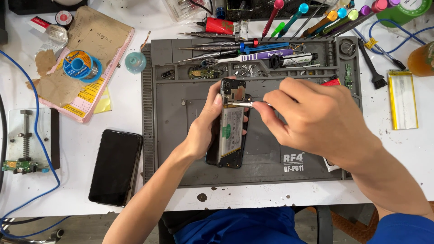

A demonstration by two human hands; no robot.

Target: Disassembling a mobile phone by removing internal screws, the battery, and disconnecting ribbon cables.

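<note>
An opened smartphone point(232, 135) with its back cover off lies on a grey repair mat point(176, 149), its battery and circuit board exposed. My left hand point(203, 129) grips the phone's left edge, thumb pressed near the top. My right hand point(312, 119) holds metal tweezers point(242, 104) whose tips touch the board just above the battery.
A second black phone point(115, 167) lies face up left of the mat. Screwdrivers, a toothbrush point(253, 57) and small screws fill the mat's top tray. A solder spool point(80, 66) sits on papers at left, a loose battery point(402, 99) at right, a board clamp point(25, 149) far left.
</note>
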